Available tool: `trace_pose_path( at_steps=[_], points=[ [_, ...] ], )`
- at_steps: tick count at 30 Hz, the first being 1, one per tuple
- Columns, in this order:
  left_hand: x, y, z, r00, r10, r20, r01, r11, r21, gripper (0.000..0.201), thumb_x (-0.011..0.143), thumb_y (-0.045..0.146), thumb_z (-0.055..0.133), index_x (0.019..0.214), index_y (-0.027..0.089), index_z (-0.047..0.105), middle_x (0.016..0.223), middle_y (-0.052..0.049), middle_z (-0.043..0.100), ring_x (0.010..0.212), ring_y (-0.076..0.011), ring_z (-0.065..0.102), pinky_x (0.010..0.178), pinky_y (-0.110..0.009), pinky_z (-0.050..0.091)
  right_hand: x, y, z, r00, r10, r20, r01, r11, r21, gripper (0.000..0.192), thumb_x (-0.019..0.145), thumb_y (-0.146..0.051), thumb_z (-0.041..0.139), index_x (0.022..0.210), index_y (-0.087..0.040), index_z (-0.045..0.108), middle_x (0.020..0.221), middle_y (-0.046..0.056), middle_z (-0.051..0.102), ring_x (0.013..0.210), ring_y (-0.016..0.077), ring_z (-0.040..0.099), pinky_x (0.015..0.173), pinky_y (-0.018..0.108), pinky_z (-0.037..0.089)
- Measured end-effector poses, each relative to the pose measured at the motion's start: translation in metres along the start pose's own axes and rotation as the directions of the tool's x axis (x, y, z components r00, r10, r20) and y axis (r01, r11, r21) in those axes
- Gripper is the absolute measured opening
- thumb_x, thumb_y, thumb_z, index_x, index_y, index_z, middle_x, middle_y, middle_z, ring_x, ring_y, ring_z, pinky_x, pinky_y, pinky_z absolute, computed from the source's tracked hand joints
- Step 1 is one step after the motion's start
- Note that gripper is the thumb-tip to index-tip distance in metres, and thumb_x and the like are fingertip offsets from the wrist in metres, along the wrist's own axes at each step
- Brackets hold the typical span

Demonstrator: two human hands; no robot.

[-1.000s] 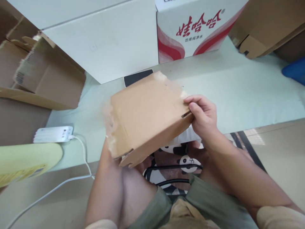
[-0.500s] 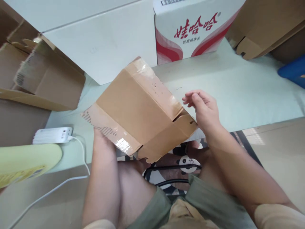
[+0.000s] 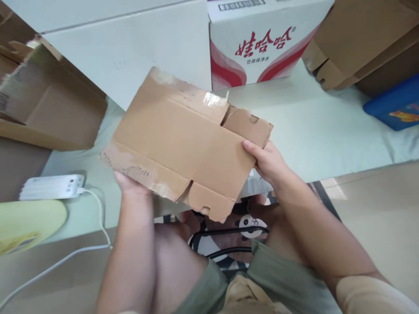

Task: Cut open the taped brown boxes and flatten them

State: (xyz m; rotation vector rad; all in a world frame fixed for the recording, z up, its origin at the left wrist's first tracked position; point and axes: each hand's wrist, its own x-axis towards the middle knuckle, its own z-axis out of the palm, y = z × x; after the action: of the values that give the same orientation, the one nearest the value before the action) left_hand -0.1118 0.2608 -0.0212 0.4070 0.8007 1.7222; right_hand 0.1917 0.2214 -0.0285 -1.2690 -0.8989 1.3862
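Nearest in view, the person's knees are showing above a panda-print seat [image 3: 248,222], and just beyond them both hands are holding a flattened cardboard box [image 3: 183,144] in the air over the near edge of the worktop [image 3: 321,126]. The left hand [image 3: 129,181] is gripping the box's lower left edge from underneath, with only the knuckles showing, and the right hand [image 3: 265,159] is pinching its right edge, thumb on top and fingers curled behind. By the look of it the flattening is largely done: the panels are lying in one plane with their flaps spread out, scraps of clear tape are clinging to the creases, and the sheet is not yet resting on any pile. Compared with a second ago, the box is no longer standing as a folded, angled shell; it is opening out flat, its far edge is swinging up toward the white cartons, and the right hand, loose and open half a second ago, is closing on the edge again. At the left a white power strip [image 3: 52,186] with its cable is lying on the worktop beside a yellow object [image 3: 26,220]. Farther off, a brown open carton [image 3: 49,109] is sitting at the left, a large white carton [image 3: 131,43] and a red-printed white carton [image 3: 262,43] are standing at the far edge, and brown cardboard [image 3: 360,39] with a blue item [image 3: 393,104] is lying at the far right.
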Motion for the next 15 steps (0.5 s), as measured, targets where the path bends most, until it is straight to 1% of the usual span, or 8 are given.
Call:
trace_pose_path(
  at_steps=[2,4,5,7,9,10,12,15],
  points=[
    [-0.009,0.0,0.007,0.993,0.086,0.077,-0.088,0.996,0.029,0.048,0.102,0.056,0.041,0.12,0.022,0.07,0.11,-0.004,0.081,0.123,-0.0229,0.07,0.101,-0.033,0.057,0.001,-0.001,0.003,0.998,-0.037,-0.059,0.039,0.998,0.042,0.064,0.064,-0.066,0.086,0.105,-0.021,0.067,0.092,0.006,0.075,0.084,0.0248,0.072,0.063,0.032,0.058],
    [-0.014,0.001,0.012,0.987,0.072,0.144,-0.085,0.992,0.091,0.046,0.101,0.056,0.045,0.116,0.022,0.072,0.113,-0.005,0.08,0.126,-0.0243,0.068,0.105,-0.036,0.056,0.003,-0.002,0.004,0.991,-0.061,-0.118,0.066,0.997,0.033,0.063,0.063,-0.066,0.085,0.102,-0.02,0.066,0.088,0.006,0.074,0.08,0.0239,0.072,0.061,0.032,0.058],
    [-0.015,0.001,0.013,0.991,0.038,0.125,-0.054,0.991,0.124,0.04,0.102,0.05,0.047,0.113,0.022,0.073,0.11,-0.005,0.081,0.123,-0.0231,0.07,0.105,-0.035,0.057,0.003,-0.003,0.004,0.99,-0.062,-0.13,0.065,0.998,0.018,0.062,0.063,-0.067,0.085,0.098,-0.02,0.066,0.083,0.005,0.073,0.073,0.0214,0.07,0.057,0.03,0.056],
    [-0.013,0.002,0.013,1.0,-0.025,0.004,0.024,0.987,0.157,0.031,0.103,0.033,0.045,0.104,0.02,0.074,0.099,-0.004,0.082,0.111,-0.0185,0.074,0.103,-0.03,0.057,0.002,-0.003,0.005,0.993,-0.046,-0.106,0.045,0.999,-0.012,0.059,0.062,-0.069,0.084,0.088,-0.02,0.063,0.067,0.0,0.064,0.055,0.0142,0.059,0.045,0.024,0.046],
    [-0.009,0.004,0.013,0.993,-0.042,-0.111,0.056,0.989,0.135,0.033,0.104,0.024,0.042,0.098,0.019,0.073,0.091,-0.004,0.082,0.101,-0.0154,0.075,0.1,-0.026,0.057,-0.003,-0.003,0.006,1.0,-0.02,-0.005,0.02,0.999,-0.046,0.06,0.062,-0.071,0.085,0.077,-0.02,0.059,0.055,-0.005,0.053,0.042,0.0087,0.045,0.037,0.022,0.035],
    [-0.007,0.005,0.013,0.99,-0.038,-0.134,0.053,0.992,0.113,0.034,0.105,0.025,0.04,0.097,0.019,0.073,0.09,-0.004,0.082,0.099,-0.0148,0.075,0.099,-0.025,0.057,-0.006,-0.003,0.008,0.998,-0.01,0.054,0.014,0.998,-0.063,0.06,0.062,-0.072,0.085,0.074,-0.02,0.058,0.052,-0.006,0.05,0.04,0.0073,0.041,0.036,0.022,0.033],
    [-0.004,0.007,0.013,0.991,-0.032,-0.132,0.042,0.996,0.078,0.035,0.106,0.027,0.04,0.096,0.018,0.072,0.091,-0.005,0.082,0.097,-0.0151,0.074,0.098,-0.026,0.058,-0.012,-0.005,0.011,0.99,0.003,0.143,0.011,0.995,-0.101,0.059,0.064,-0.071,0.085,0.072,-0.019,0.058,0.05,-0.006,0.049,0.038,0.0069,0.041,0.036,0.022,0.032],
    [-0.004,0.009,0.015,0.985,-0.067,-0.161,0.08,0.994,0.072,0.027,0.102,0.021,0.046,0.093,0.016,0.072,0.086,-0.006,0.08,0.088,-0.0169,0.074,0.093,-0.03,0.06,-0.021,-0.012,0.014,0.991,-0.023,0.131,0.043,0.988,-0.15,0.058,0.068,-0.071,0.084,0.068,-0.019,0.058,0.046,-0.005,0.049,0.036,0.0078,0.043,0.035,0.022,0.031]
  ],
)
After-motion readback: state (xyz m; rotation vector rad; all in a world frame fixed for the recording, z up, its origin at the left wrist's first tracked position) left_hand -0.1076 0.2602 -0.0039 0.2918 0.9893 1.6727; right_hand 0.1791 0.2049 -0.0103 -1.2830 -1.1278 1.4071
